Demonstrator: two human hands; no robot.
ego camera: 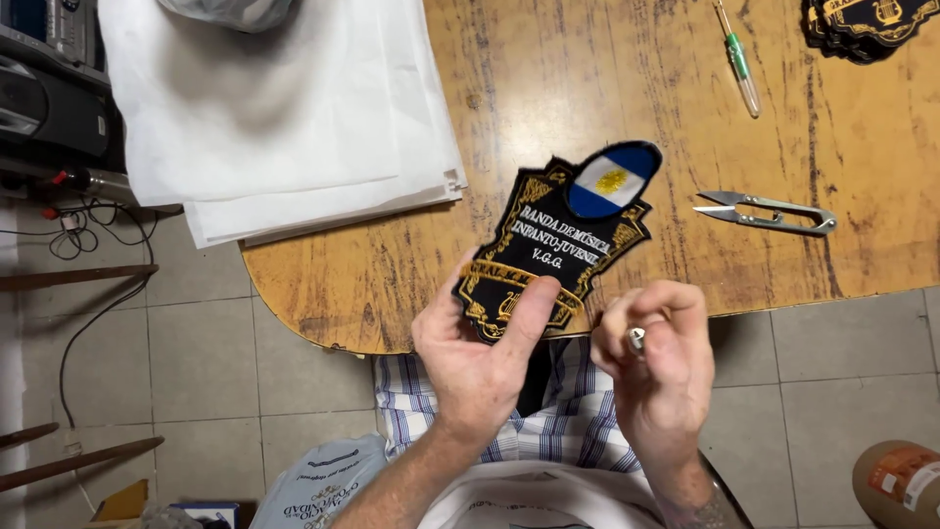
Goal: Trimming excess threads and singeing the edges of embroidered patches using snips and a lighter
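The left hand [477, 355] pinches the lower end of a black embroidered patch [555, 240], thumb pressed flat across the gold-stitched face and the fingers behind it, holding the piece tilted just above the near edge of the wooden table [607, 88]. The right hand [658, 358] is curled nearly closed just beside it, around a small metal-tipped object [636, 339] too hidden to identify. The patch, shield-shaped with a blue-and-white oval at its top, looks light and fairly stiff: it stands out from the grip without drooping, so a pinch at one edge seems enough, though the dense stitching and cut border would probably mark if bent hard. Farther out on the table lie metal thread snips [769, 213], a green-handled seam ripper [737, 59], a stack of similar patches [867, 24] at the far corner, and folded white fabric sheets [284, 127].
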